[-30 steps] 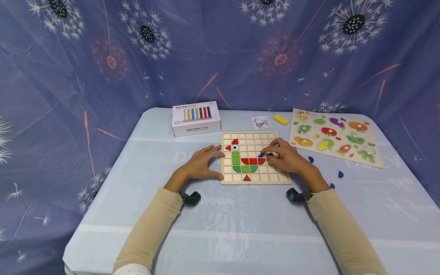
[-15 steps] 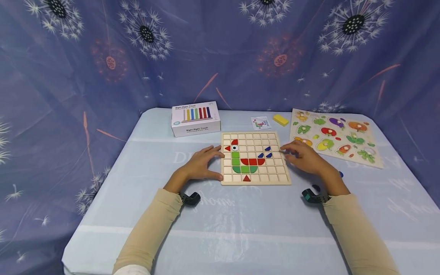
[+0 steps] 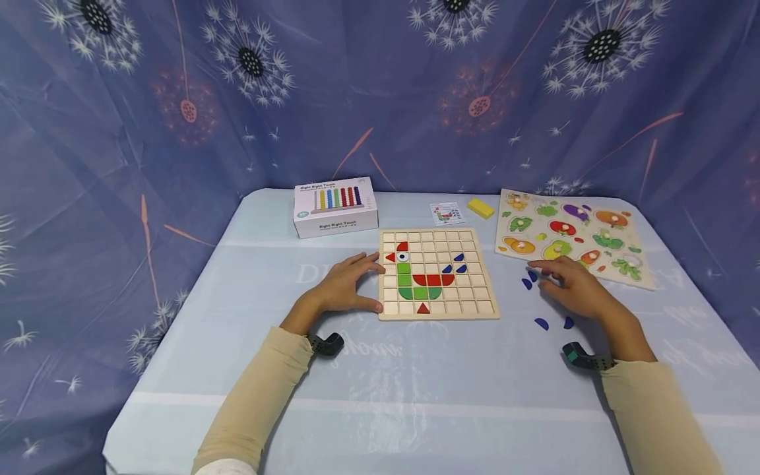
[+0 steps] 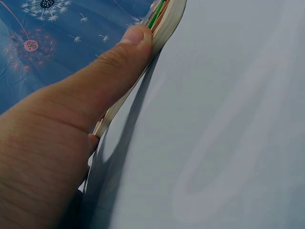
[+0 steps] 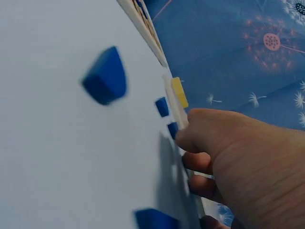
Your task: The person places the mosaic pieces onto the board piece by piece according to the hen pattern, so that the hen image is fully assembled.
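A square wooden grid board (image 3: 469, 295) lies on the table, with a bird shape of red, green and blue pieces in its cells. Three blue half-circle pieces (image 3: 459, 257) sit near the red row (image 3: 434, 280). My left hand (image 3: 341, 285) rests spread along the board's left edge, its thumb (image 4: 136, 36) pressing the rim. To the right of the board, my right hand (image 3: 572, 287) hovers with loosely bent fingers around the loose blue half-circles (image 3: 527, 284). In the right wrist view its thumb is close to one blue piece (image 5: 172, 129); contact is unclear.
Behind the board lie a small picture card (image 3: 446, 214) and a yellow block (image 3: 481, 208). A white box (image 3: 336, 221) stands at the back left. A vegetable puzzle board (image 3: 543, 231) lies at the back right. More loose half-circles (image 3: 541, 324) lie nearer me.
My right hand has left a blue half-circle on the board and moved right to the loose pieces. My left hand stays at the board's edge.
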Demonstrator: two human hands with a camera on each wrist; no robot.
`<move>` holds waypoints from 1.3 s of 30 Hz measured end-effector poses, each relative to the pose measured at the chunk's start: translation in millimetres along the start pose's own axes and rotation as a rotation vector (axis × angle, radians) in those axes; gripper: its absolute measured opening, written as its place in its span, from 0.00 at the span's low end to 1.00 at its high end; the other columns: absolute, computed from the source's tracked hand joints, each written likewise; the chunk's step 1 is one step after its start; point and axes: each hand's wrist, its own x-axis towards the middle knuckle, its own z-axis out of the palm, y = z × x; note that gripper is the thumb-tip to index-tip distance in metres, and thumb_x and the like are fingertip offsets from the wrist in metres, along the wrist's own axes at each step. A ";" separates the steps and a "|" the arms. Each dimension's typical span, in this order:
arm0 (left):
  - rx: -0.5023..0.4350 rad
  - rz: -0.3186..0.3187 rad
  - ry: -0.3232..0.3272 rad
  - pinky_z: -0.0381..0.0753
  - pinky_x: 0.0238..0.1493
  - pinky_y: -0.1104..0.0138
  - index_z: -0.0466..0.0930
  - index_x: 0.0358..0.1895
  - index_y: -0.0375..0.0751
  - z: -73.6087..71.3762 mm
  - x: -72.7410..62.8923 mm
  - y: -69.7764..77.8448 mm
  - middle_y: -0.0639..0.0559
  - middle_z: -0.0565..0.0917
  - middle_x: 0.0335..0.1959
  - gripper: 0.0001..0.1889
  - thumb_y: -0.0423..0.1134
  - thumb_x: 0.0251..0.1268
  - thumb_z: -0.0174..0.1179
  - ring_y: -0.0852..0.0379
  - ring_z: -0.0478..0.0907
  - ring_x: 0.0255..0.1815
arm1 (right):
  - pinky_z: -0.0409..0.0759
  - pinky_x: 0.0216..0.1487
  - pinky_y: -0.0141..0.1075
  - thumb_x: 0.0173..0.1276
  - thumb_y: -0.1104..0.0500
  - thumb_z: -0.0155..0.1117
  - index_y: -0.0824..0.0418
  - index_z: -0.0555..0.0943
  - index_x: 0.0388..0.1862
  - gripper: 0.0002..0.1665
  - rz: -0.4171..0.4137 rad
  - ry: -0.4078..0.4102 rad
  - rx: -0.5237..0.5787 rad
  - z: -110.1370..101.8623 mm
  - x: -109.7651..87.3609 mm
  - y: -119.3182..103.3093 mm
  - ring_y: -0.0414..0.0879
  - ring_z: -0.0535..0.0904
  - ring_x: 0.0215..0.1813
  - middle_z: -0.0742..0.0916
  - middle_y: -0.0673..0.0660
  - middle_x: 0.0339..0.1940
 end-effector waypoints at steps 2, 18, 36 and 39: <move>0.001 0.003 0.000 0.46 0.76 0.44 0.71 0.69 0.58 0.7 -0.1 -0.6 0.57 0.52 0.82 0.44 0.69 0.47 0.74 0.48 0.43 0.82 | 0.72 0.44 0.55 0.69 0.67 0.67 0.59 0.81 0.63 0.23 0.024 0.000 -0.004 2.1 -0.3 -0.7 0.59 0.75 0.48 0.81 0.64 0.48; 0.005 -0.003 -0.013 0.46 0.76 0.44 0.71 0.70 0.57 -2.5 1.1 2.7 0.57 0.52 0.82 0.45 0.68 0.47 0.74 0.48 0.42 0.82 | 0.69 0.50 0.62 0.69 0.62 0.68 0.60 0.82 0.57 0.18 0.151 0.021 -0.014 8.6 0.5 -0.6 0.59 0.73 0.51 0.79 0.63 0.51; 0.009 -0.002 -0.007 0.45 0.76 0.44 0.71 0.69 0.58 0.1 0.8 -1.3 0.57 0.52 0.82 0.45 0.70 0.46 0.73 0.48 0.42 0.82 | 0.74 0.57 0.62 0.69 0.63 0.70 0.65 0.82 0.55 0.17 0.177 0.047 0.040 8.7 -0.4 -3.4 0.62 0.76 0.55 0.80 0.64 0.52; 0.007 -0.002 -0.004 0.46 0.76 0.44 0.71 0.69 0.58 0.0 0.7 -1.1 0.57 0.53 0.82 0.45 0.70 0.46 0.73 0.48 0.42 0.82 | 0.74 0.56 0.61 0.68 0.62 0.71 0.65 0.83 0.54 0.17 0.180 0.060 0.031 8.7 -0.3 -3.6 0.61 0.76 0.54 0.81 0.64 0.51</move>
